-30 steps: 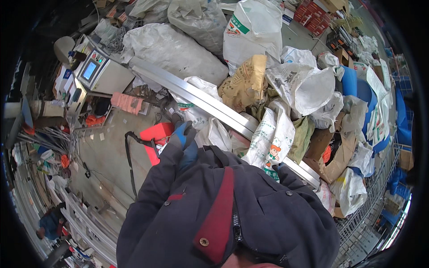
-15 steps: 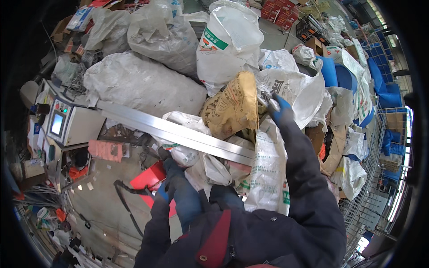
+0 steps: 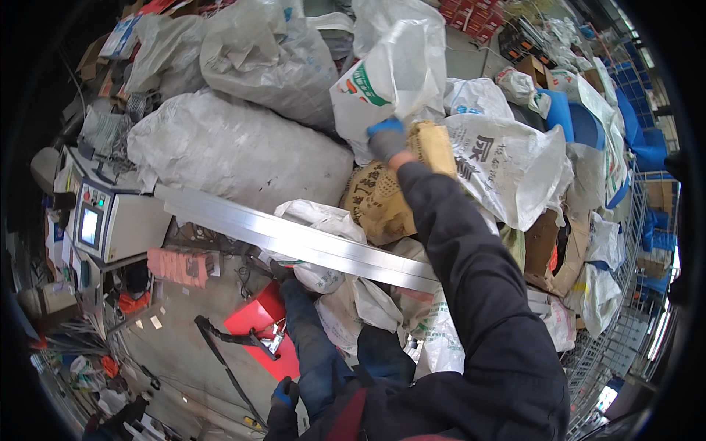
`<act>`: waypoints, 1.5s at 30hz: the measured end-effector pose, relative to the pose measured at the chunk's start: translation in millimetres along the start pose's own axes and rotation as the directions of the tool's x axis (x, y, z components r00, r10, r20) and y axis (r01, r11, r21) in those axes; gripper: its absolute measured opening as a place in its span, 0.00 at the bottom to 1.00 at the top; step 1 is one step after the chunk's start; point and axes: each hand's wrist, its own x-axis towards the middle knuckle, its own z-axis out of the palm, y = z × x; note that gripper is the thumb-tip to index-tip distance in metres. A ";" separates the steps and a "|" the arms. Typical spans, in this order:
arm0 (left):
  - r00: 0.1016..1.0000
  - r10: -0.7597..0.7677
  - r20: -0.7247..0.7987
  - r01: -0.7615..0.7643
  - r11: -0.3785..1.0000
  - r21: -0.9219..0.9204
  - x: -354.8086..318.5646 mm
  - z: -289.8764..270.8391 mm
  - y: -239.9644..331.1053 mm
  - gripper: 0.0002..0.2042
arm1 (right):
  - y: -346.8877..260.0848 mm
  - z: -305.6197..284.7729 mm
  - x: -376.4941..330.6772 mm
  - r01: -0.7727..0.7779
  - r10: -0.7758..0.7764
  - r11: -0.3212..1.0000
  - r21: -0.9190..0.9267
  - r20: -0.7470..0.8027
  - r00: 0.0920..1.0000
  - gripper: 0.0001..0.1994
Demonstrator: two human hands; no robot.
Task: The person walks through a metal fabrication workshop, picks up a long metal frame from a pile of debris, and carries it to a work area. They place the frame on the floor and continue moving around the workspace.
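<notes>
My right hand [image 3: 387,140], in a grey and blue glove, is closed on a white plastic sack [image 3: 353,106] with a green band. The sack leans toward me, its mouth gaping. Under my right forearm stands a brown paper sack [image 3: 379,202] with dark print. Low beside my left thigh, my left hand [image 3: 284,392] is gloved and curled; whatever it may hold is hidden. Close to that hand lie a red box-like object [image 3: 257,312] and a black bent bar or strap [image 3: 228,360]. A long silver metal beam [image 3: 309,244] crosses in front of me.
A big stuffed white sack [image 3: 235,147] and a greyish sack [image 3: 268,62] fill the far left. On the left stands a machine with a screen [image 3: 90,226]. Blue barrels [image 3: 586,125], cartons and a wire cage [image 3: 625,257] are at the right.
My right hand has moved left from the printed white sack to the green-banded one, which now tilts toward me. My left hand has dropped lower and nearer my body. The view has shifted slightly.
</notes>
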 end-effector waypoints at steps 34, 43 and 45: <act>0.986 -0.023 0.164 0.023 1.000 0.003 45.6 -44.9 98.0 0.26 | -59.9 -34.8 -122.6 0.140 -0.138 0.990 -0.004 -0.157 0.978 0.10; 0.983 -0.004 0.184 0.009 1.000 -0.029 33.5 -32.1 122.0 0.28 | -41.9 -42.0 -136.3 0.143 -0.144 0.989 -0.023 -0.090 0.985 0.10; 0.970 0.000 0.243 0.024 0.995 -0.097 24.9 -25.2 139.4 0.28 | -43.7 -44.9 -144.0 0.127 -0.126 0.992 0.026 -0.041 0.991 0.10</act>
